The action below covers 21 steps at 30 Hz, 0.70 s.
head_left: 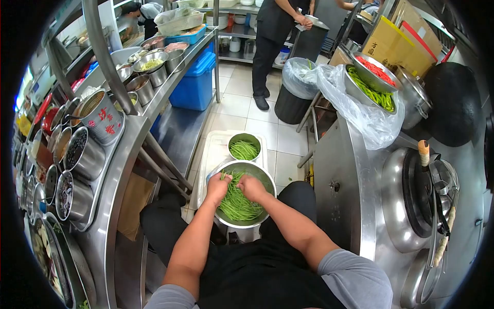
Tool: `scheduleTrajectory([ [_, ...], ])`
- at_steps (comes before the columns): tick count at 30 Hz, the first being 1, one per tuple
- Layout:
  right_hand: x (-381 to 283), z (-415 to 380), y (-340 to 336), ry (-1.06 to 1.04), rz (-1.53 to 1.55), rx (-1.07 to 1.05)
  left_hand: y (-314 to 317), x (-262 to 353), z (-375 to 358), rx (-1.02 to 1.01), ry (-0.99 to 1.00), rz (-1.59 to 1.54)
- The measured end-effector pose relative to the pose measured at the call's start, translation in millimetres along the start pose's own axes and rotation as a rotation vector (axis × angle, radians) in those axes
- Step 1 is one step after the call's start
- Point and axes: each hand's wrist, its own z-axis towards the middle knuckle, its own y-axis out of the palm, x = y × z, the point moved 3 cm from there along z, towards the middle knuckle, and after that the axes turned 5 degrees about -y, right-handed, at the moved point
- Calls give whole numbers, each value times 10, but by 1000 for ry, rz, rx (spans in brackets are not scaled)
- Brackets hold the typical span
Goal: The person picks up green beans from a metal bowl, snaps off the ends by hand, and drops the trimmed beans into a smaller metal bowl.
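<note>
Long green beans [237,206] fill much of a wide steel bowl [265,181] between my knees. My left hand [218,187] is closed around some green beans at the bowl's left side. Close beside it, my right hand [252,188] is curled over the beans with its fingers bent together; what lies in its fingertips is mostly hidden. Just beyond the bowl stands a smaller steel pot [259,148] with more green beans. A white plastic crate or board [210,157] lies under the pot on the floor.
At left, a steel counter [135,135] carries several ingredient pots. A blue bin [193,85] stands beneath a shelf. At right are a steel cabinet [337,170], bowls of green and red peppers [374,70] and a wok [396,201]. Ahead, a person [272,31] stands near a black bin [293,105].
</note>
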Motion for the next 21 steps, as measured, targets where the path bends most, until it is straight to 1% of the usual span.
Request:
scheduleTrajectory([
  [3,-31,-22,6,-40,5,17,9,-16,15,28,-5,-24],
  [5,-77,-28,-23,-48,21,24,15,62,-52,46,-6,36],
  [7,-55,-29,-20,-83,-15,82,18,0,1,52,3,60],
  [9,-31,-16,-18,-47,36,124,25,-99,78,58,12,83],
  [10,-14,-9,-23,-12,88,164,26,-158,117,78,63,160],
  [11,-2,2,-24,-12,88,163,25,-214,157,98,115,236],
  [12,33,21,-1,-8,96,105,27,-234,169,99,113,234],
  [13,66,35,29,-4,105,45,30,-261,174,92,111,296],
  [14,94,41,53,-3,107,40,26,-297,170,86,106,358],
  [16,217,18,90,34,-1,222,23,-298,184,91,118,399],
  [17,280,2,142,39,3,213,20,-298,196,92,135,442],
  [18,453,6,256,121,-73,163,26,-213,126,69,114,426],
  [19,488,-8,254,200,-150,117,37,-212,109,70,109,429],
  [20,510,-15,264,165,-178,-69,35,-186,97,105,132,423],
  [21,498,-25,283,163,-177,-68,33,-147,84,140,157,415],
])
